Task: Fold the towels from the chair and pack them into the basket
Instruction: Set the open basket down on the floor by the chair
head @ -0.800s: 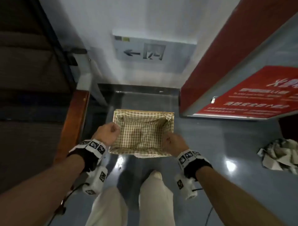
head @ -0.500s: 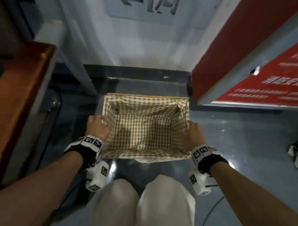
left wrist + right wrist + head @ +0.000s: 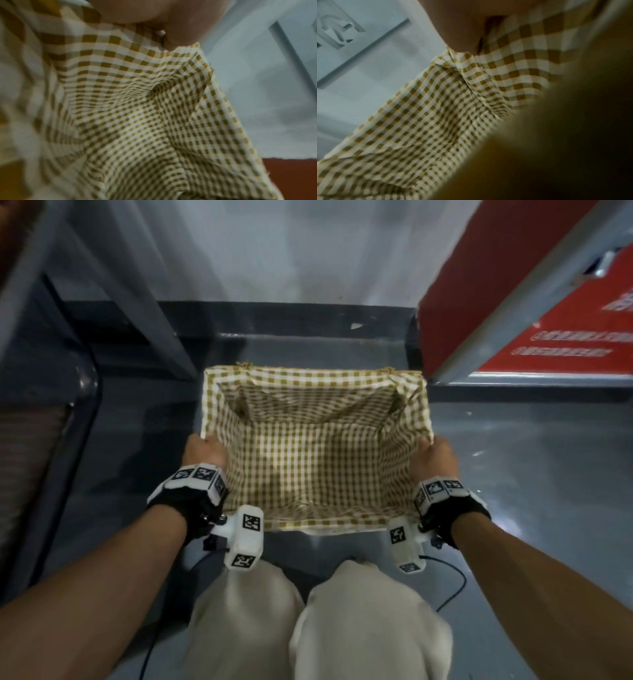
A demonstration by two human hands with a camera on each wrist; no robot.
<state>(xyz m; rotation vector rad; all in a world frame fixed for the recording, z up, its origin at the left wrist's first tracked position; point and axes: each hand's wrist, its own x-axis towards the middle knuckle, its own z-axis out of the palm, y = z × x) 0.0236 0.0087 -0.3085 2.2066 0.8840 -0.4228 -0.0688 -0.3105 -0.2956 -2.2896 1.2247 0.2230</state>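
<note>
— Right, basket (image 3: 317,453) first: gingham-lined, held over the grey floor (image 3: 513,474) before the knees, nothing inside. Long axis runs left–right, mouth upward.

— Hands?

— Left hand (image 3: 205,455) and right hand (image 3: 434,458) each curl round a side rim.

— Risk?

— Grip may catch only loose liner — it slips and the basket tips.

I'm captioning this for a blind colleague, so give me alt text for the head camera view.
Seen from above, a person's left hand and right hand hold the two sides of an empty basket lined with tan gingham cloth, over a grey floor. Their pale trousers show below, and a red board leans at the upper right.
</note>
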